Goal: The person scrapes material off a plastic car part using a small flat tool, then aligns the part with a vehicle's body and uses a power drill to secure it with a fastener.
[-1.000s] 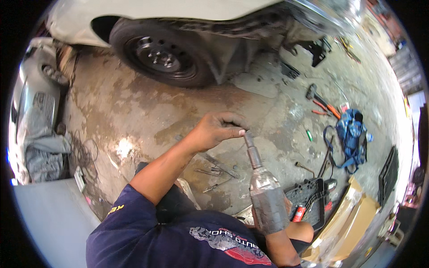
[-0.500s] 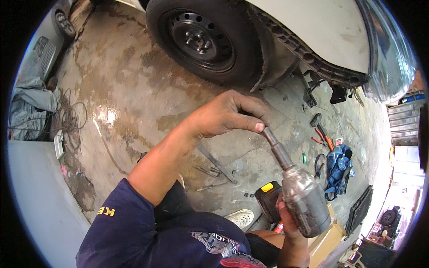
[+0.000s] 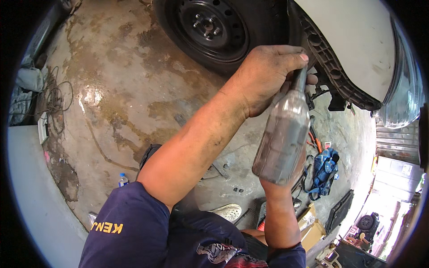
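I hold a grey, scuffed impact wrench [image 3: 279,138] raised before the car's front wheel. My left hand [image 3: 275,76] is closed around the long steel socket [image 3: 299,82] at its nose, thumb near the tip. My right hand [image 3: 296,172] grips the wrench from beneath, its fingers mostly hidden behind the tool body. Just beyond my left hand, the tyre [image 3: 268,27] surrounds a black steel rim with exposed studs [image 3: 208,27]. The wrench's socket points toward the fender liner, right of the hub; whether it touches anything there I cannot tell.
A white bumper edge [image 3: 344,40] and headlamp [image 3: 402,89] overhang at upper right. On the concrete lie a blue bag [image 3: 324,169], orange-handled tools [image 3: 317,143], cardboard [image 3: 313,232], a black panel [image 3: 339,210] and a water bottle [image 3: 123,180]. Cables [image 3: 58,102] lie left, beside a pale panel [image 3: 35,174].
Both hands have lifted the wrench up and forward toward the car. My left fingers have moved from the socket's tip to wrap further around it. The view has shifted toward the wheel.
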The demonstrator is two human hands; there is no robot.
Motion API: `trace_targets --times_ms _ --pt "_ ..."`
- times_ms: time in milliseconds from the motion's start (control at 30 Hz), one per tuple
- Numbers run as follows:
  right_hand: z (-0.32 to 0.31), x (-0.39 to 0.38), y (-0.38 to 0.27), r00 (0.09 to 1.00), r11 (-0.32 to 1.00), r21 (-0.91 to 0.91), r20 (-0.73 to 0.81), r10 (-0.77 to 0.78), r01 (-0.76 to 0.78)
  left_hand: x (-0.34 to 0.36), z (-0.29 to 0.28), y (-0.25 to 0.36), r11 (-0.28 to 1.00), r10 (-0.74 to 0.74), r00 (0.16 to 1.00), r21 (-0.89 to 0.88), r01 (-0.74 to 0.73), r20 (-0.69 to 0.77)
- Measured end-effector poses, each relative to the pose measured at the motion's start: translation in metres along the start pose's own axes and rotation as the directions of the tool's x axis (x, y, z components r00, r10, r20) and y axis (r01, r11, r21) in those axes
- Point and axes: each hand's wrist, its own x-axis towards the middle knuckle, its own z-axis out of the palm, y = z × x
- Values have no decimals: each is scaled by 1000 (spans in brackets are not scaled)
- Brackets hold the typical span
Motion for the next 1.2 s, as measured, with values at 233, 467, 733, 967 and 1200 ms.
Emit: trace_targets --times_ms 233,467,733,967,1200 --pt "11 44 -21 993 954 300 -113 26 9 16 -3 3 998 37 981 -60 -26 188" --pt "27 52 -21 980 912 385 -82 184 -139 33 -20 -6 980 -23 953 -180 81 301" --pt "35 54 -7 966 986 168 -255 28 15 24 -9 8 1000 9 976 25 -15 218" --pt "32 65 -21 976 951 298 -168 141 -86 26 -19 9 1000 -1 975 -6 2 224" --pt "32 69 -27 985 912 396 -83 152 -107 18 -17 16 993 -59 981 -95 77 187"
